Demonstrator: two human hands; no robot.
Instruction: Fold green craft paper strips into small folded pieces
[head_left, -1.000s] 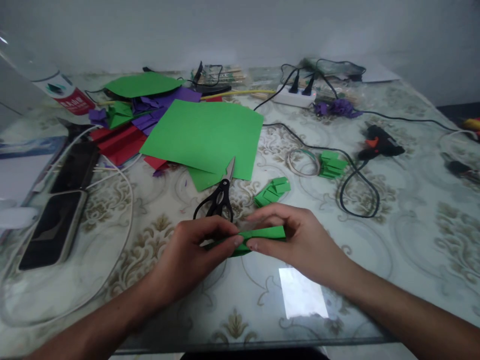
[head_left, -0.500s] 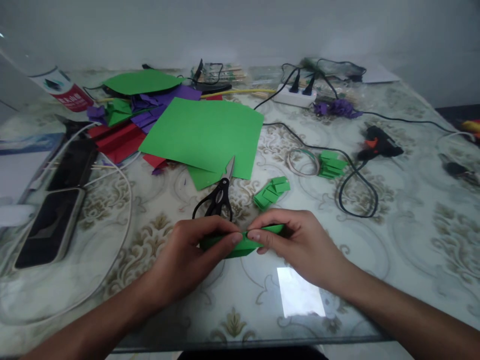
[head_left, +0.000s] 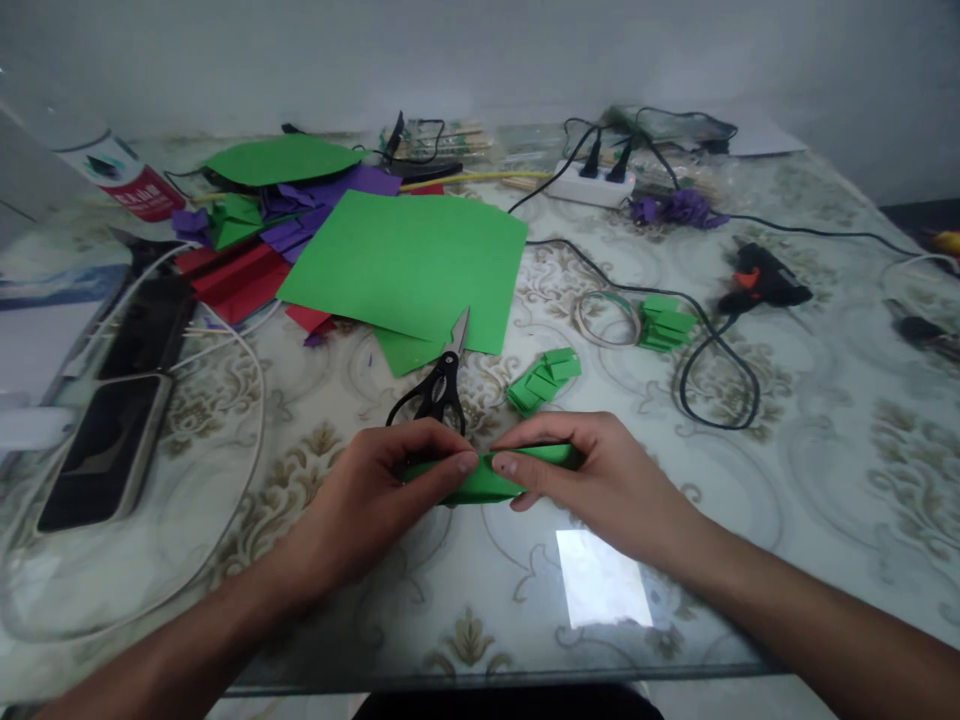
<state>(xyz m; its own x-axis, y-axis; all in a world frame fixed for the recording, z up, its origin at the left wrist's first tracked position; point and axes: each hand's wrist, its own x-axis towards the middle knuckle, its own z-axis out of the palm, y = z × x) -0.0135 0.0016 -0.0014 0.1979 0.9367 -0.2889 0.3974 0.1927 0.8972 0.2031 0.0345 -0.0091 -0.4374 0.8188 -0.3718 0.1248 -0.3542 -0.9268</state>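
A folded strip of green paper (head_left: 486, 482) is held between my two hands just above the patterned tabletop. My left hand (head_left: 397, 480) pinches its left part with thumb and fingers. Gripping the right part is my right hand (head_left: 581, 465), its thumb close to the left one. The fingers cover both ends of the strip. Behind my left hand lie black-handled scissors (head_left: 442, 385), blades pointing away and a little apart. Folded green paper pieces (head_left: 544, 380) rest just beyond my right hand.
Green sheets (head_left: 420, 260) lie behind the scissors. Purple and red paper (head_left: 240, 285) is piled at the left, near a phone (head_left: 105, 455) and a bottle (head_left: 124, 175). To the right are a tape ring (head_left: 607, 318), more folded green pieces (head_left: 666, 323) and a corded glue gun (head_left: 765, 280). A power strip (head_left: 589, 187) stands behind.
The green strip has tilted in my hands, so more of its front face shows and its right end sits flatter. Both hands have shifted slightly; the camera view has moved a little.
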